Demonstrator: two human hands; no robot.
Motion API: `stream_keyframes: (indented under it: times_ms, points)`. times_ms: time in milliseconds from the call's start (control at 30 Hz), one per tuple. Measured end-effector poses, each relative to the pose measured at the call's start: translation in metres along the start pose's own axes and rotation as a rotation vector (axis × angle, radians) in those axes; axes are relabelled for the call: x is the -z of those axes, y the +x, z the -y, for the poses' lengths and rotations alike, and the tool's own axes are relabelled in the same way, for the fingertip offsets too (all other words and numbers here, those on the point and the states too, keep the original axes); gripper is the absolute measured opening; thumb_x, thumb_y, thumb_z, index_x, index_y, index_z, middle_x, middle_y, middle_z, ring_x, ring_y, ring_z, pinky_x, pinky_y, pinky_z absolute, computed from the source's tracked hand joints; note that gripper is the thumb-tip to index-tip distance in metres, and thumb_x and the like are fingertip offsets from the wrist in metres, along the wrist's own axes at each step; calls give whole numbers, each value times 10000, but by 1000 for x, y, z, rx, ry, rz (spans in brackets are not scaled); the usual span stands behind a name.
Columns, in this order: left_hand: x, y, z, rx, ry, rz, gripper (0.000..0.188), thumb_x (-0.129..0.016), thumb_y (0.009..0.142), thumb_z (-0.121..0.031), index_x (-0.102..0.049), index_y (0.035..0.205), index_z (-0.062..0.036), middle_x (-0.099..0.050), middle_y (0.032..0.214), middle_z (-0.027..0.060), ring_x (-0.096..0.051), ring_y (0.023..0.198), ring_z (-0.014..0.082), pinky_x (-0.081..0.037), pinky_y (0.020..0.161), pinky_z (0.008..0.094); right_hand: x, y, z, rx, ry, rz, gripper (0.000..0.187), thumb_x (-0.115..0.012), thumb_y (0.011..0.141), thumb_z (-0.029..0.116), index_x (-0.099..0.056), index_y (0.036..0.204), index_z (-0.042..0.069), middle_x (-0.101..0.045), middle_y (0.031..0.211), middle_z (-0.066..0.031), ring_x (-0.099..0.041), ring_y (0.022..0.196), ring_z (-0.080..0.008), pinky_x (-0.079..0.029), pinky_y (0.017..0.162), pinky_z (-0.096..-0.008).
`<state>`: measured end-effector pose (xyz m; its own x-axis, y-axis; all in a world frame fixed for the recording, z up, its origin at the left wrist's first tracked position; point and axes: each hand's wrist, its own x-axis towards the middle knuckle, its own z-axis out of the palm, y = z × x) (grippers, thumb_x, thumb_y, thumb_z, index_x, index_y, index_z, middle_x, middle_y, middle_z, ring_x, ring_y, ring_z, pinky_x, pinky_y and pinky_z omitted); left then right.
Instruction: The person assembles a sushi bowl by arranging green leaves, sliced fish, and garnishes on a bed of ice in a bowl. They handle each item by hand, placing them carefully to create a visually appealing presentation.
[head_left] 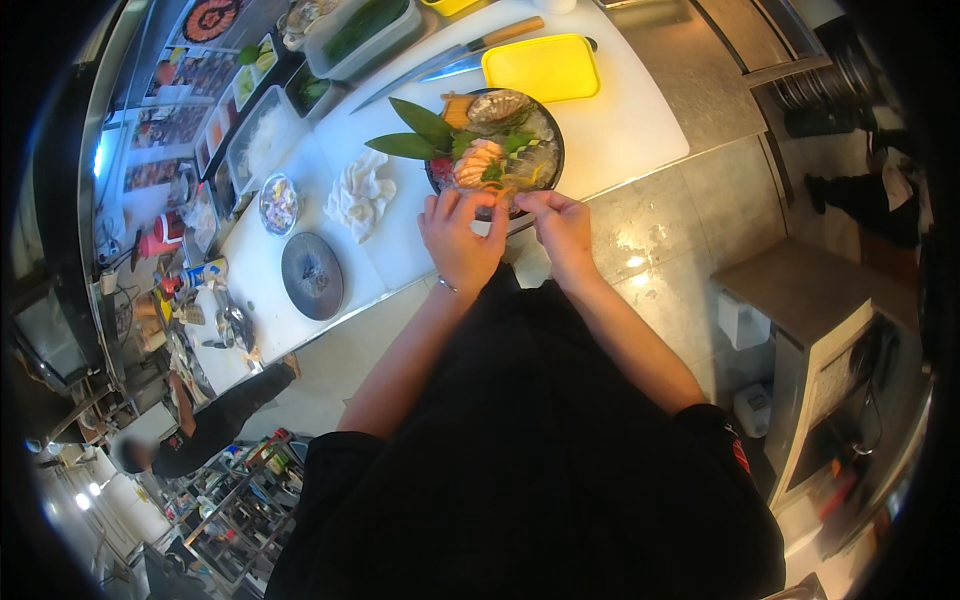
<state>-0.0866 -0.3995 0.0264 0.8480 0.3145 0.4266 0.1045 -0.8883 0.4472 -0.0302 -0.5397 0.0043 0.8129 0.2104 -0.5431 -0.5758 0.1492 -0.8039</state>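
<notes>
A round dark bowl (556, 125) of sashimi stands near the front edge of the white cutting board. In it lie orange salmon slices (478, 162), a shell (500, 108), green garnish and pale translucent slices. Two long green leaves (420, 124) stick out to its left. At the bowl's near rim, my left hand (462, 242) has its fingers curled and thumb toward the forefinger. Just across from it, my right hand (564, 232) is closed in a pinch. A small orange piece shows between the fingertips; which hand grips it is not clear.
Behind the bowl are a yellow tray (541, 68) and a knife with a wooden handle (508, 32). To the left lie crumpled white cloth or paper (360, 197), a small bowl (279, 204) and a dark plate (312, 276). Another person (215, 420) is at lower left.
</notes>
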Motion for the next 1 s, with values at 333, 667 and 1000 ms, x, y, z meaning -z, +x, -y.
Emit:
stream_keyframes:
  times_ms: [333, 667, 1000]
  points:
    - [2, 13, 20, 57, -48, 57, 151, -878, 843, -166, -758, 931, -197, -551, 737, -19, -564, 758, 254, -402, 703, 419, -5, 8, 14, 354, -808, -121, 116, -818, 919, 251, -805, 936, 137, -642, 621, -15, -615, 555, -186, -485, 565, -382]
    - [17, -9, 15, 193, -153, 23, 189, -873, 869, -103, -761, 1018, -132, -521, 743, 23, -554, 726, 253, -445, 671, 416, 0, 5, 14, 487, -826, -89, 172, -840, 898, 254, -746, 986, 139, -649, 613, -36, -639, 546, -223, -499, 560, -406]
    - [5, -20, 22, 332, -101, 34, 151, -876, 898, -125, -815, 1036, -121, -520, 724, 26, -545, 697, 194, -441, 652, 370, -1, 3, 21, 591, -914, -21, 180, -829, 901, 302, -778, 991, 154, -713, 666, -50, -725, 621, -279, -560, 603, -433]
